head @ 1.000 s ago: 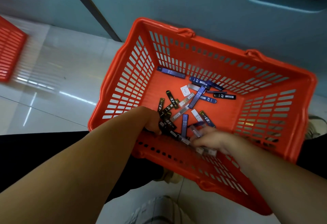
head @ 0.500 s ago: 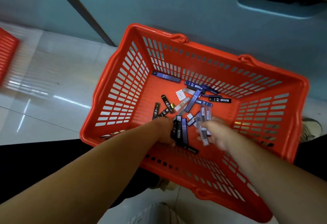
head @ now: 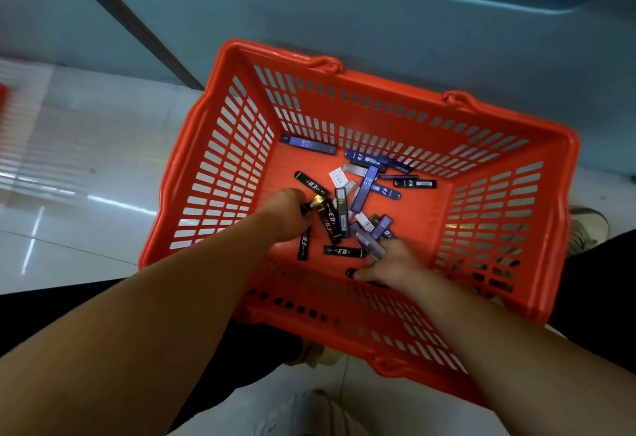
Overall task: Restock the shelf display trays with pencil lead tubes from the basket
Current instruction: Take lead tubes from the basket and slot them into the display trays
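Observation:
An orange plastic basket (head: 220,167) sits on the floor below me, with several black and blue pencil lead tubes (head: 364,191) scattered on its bottom. My left hand (head: 287,213) reaches into the basket and grips a bunch of black tubes (head: 332,217) that fan out to its right. My right hand (head: 392,263) is inside too, near the front wall, holding several blue and clear tubes (head: 373,236) that stick up from its fingers. A loose blue tube (head: 308,144) lies by the back wall.
The basket stands against the light blue base panel of a shelf unit (head: 344,5). Glossy white floor tiles (head: 86,160) spread to the left. My dark trouser legs and a shoe (head: 585,229) flank the basket.
Both hands gathered tubes from the basket's front wall and now hold bunches further in. The view shifted, so the basket sits lower and more to the right.

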